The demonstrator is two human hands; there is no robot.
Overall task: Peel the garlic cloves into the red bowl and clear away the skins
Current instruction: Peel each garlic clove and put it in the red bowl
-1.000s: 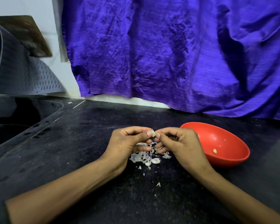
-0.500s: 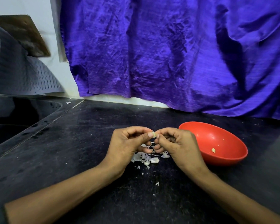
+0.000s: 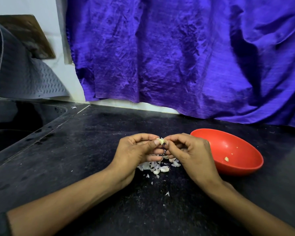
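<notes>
Two forearms reach in over the black worktop (image 3: 92, 150). Left hand (image 3: 134, 150) and right hand (image 3: 189, 150) meet fingertip to fingertip, both pinching one small garlic clove (image 3: 161, 141) held above the surface; how much skin remains on it appears partial, hard to tell. Directly beneath the hands lies a pile of skins (image 3: 154, 166), a few unpeeled cloves possibly mixed in, with stray flakes nearer the camera. Red bowl (image 3: 242, 167) sits just right of the right hand, holding a peeled clove (image 3: 226, 159) and crumbs. Behind: purple cloth (image 3: 177, 57) hanging; grey mat (image 3: 24, 75) at far left.
</notes>
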